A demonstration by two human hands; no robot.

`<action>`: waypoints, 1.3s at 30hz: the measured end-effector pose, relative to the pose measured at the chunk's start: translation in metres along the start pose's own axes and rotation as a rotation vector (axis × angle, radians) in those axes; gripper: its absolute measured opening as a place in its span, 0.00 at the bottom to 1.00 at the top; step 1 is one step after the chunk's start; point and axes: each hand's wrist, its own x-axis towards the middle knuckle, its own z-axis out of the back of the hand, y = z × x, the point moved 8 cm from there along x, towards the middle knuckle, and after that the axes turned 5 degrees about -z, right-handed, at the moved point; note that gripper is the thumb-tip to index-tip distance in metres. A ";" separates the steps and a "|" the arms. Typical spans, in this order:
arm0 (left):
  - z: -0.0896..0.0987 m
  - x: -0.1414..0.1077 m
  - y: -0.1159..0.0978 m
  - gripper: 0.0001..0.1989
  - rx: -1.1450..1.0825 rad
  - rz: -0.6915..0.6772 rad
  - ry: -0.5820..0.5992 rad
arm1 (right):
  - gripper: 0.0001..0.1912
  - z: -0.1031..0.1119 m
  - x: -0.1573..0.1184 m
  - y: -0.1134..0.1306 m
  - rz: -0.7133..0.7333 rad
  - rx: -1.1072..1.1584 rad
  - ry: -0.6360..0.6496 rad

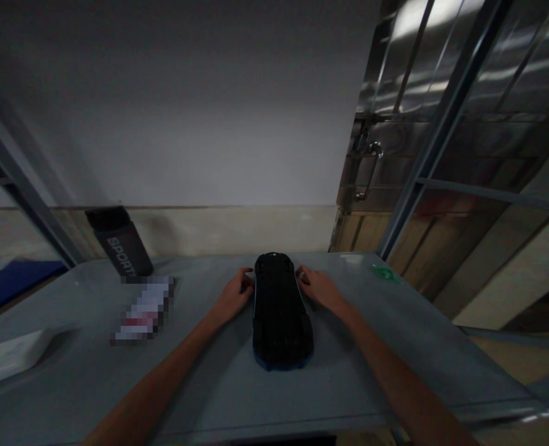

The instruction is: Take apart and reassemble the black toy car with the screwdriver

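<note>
A toy car (281, 310) lies upside down on the grey table, its black underside facing up and blue bodywork showing along the edges. Its long side points away from me. My left hand (238, 292) is at its left side near the far end, fingers bent against the edge. On the opposite side my right hand (320, 288) grips the right edge, its fingers curled in. Between them the two hands hold the car; the fingertips are partly hidden by its sides.
A black bottle marked SPORT (122, 244) stands at the back left, with a blurred-out flat item (145, 310) before it. A white object (14, 358) lies at the left edge. Green scrap (386, 273) lies back right. Metal posts (407, 204) rise at the table's corners.
</note>
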 end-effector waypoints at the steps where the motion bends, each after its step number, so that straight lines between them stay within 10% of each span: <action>1: 0.000 0.000 0.000 0.28 0.000 0.000 0.001 | 0.15 -0.001 0.000 -0.001 -0.002 0.002 0.000; 31: 0.002 -0.004 -0.014 0.31 -0.014 0.027 -0.008 | 0.05 0.013 0.001 -0.010 0.219 0.287 -0.009; 39: 0.002 -0.005 -0.017 0.35 0.001 0.052 0.008 | 0.09 0.037 0.003 -0.016 0.174 0.397 -0.208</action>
